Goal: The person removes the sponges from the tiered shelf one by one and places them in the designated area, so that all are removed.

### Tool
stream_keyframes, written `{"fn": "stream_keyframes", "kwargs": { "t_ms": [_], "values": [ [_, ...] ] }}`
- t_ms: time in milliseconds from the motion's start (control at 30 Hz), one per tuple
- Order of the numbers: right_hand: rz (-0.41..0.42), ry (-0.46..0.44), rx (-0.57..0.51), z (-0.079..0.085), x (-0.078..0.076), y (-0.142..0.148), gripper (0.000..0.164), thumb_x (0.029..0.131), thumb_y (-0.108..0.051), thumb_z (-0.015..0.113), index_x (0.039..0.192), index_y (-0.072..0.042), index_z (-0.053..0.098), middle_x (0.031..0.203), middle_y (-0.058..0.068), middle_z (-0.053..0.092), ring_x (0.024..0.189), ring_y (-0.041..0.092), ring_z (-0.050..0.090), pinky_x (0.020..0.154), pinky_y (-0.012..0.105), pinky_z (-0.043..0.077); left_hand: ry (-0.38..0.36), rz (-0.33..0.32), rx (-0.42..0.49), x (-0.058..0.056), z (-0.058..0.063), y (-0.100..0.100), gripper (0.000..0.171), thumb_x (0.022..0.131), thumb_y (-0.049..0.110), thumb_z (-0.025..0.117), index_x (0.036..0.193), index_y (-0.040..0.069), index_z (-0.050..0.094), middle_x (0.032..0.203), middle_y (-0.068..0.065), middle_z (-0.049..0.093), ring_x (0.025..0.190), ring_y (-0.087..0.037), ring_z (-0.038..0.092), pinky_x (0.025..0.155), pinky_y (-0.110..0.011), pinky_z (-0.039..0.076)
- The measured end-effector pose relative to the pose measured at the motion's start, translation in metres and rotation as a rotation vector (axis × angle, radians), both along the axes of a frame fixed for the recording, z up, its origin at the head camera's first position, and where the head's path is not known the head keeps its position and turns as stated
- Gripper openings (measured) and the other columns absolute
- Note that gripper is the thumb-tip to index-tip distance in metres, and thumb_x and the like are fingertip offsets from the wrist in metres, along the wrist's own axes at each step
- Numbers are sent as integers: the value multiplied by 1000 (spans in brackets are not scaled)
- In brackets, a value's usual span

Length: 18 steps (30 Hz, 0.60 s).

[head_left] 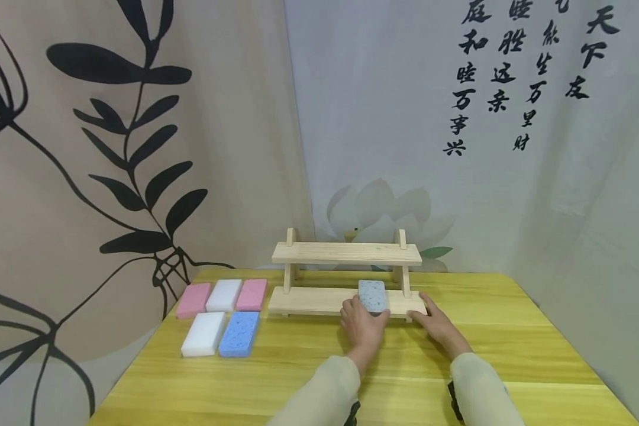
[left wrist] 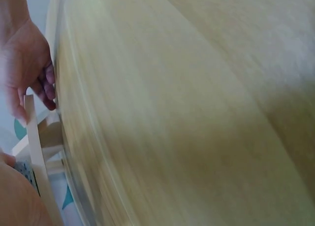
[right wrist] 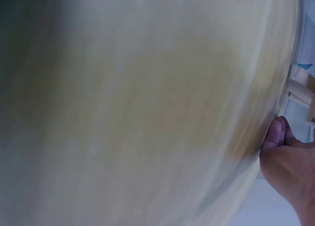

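Note:
A grey speckled sponge [head_left: 371,296] stands on the lower board of a two-tier wooden shelf [head_left: 314,300], right of its middle. My left hand [head_left: 363,331] holds the sponge from the front, fingers at its left side and thumb at its lower right. At the right end of the lower board, my right hand [head_left: 441,326] grips the wood, thumb in front and fingers around the end. The left wrist view catches part of the grey sponge [left wrist: 24,170] beside the board's edge. In the right wrist view, the right hand [right wrist: 290,169] appears at the edge, fingers bent.
Left of the shelf lie two pink sponges [head_left: 194,300], two white sponges [head_left: 204,335] and a blue sponge [head_left: 239,334], set close together in two rows. The shelf's upper board [head_left: 346,253] bears nothing. A printed curtain [head_left: 234,148] hangs behind the wooden table [head_left: 277,384].

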State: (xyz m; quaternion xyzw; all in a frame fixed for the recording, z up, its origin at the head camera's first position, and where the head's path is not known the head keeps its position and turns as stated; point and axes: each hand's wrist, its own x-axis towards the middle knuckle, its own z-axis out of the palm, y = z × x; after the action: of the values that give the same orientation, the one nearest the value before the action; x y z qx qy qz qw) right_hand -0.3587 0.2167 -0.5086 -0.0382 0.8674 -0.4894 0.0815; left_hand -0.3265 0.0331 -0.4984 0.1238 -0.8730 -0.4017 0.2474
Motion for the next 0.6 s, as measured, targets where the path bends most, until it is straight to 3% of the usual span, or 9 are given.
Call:
{"fn": "stream_keyframes", "kwargs": {
  "t_ms": [333, 600],
  "values": [
    [-11, -15, -16, 0, 2, -1, 92, 95, -56, 55, 160, -15, 6, 160, 30, 7, 144, 52, 8, 111, 67, 15, 56, -62, 147, 6, 2, -17, 73, 65, 29, 89, 124, -1, 59, 112, -9, 52, 100, -25, 48, 89, -42, 42],
    [2, -18, -20, -6, -5, 4, 95, 93, -59, 57, 161, -16, 6, 160, 30, 8, 144, 51, 8, 112, 66, 13, 53, -158, 152, 20, 8, -57, 69, 71, 27, 88, 125, -2, 57, 113, -9, 50, 99, -25, 47, 88, -41, 41]
  ]
}}
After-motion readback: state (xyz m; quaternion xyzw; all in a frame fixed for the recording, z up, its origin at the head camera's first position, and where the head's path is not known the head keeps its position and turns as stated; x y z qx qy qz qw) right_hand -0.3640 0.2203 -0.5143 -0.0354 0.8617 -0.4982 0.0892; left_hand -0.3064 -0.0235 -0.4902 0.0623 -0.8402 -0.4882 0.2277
